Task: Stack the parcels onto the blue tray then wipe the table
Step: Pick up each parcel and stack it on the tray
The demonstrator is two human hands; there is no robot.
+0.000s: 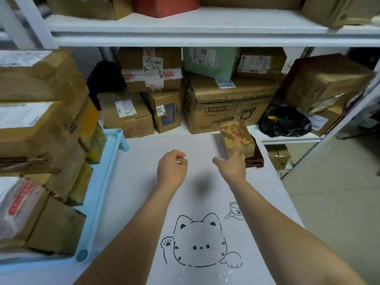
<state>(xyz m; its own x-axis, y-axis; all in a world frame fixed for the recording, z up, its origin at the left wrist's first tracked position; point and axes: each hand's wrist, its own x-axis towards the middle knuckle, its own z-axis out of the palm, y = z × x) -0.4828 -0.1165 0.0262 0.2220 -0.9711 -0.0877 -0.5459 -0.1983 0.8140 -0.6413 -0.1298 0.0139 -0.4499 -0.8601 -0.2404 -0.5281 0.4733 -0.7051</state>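
One small cardboard parcel [236,138] with red markings lies at the far right of the white table [144,192]. My right hand [232,164] reaches to its near end, fingers extended and touching it, thumb out to the left. A brown cloth [256,157] lies partly under the parcel on its right side. My left hand [171,168] hovers over the table middle with fingers loosely curled and holding nothing. The blue tray [100,182] stands at the left, stacked high with several brown parcels [41,120].
Behind the table a white shelf unit [205,36] holds several cardboard boxes and a black plastic bag [284,122]. The table carries a printed cat drawing [199,241]. Grey floor lies beyond the table's right edge.
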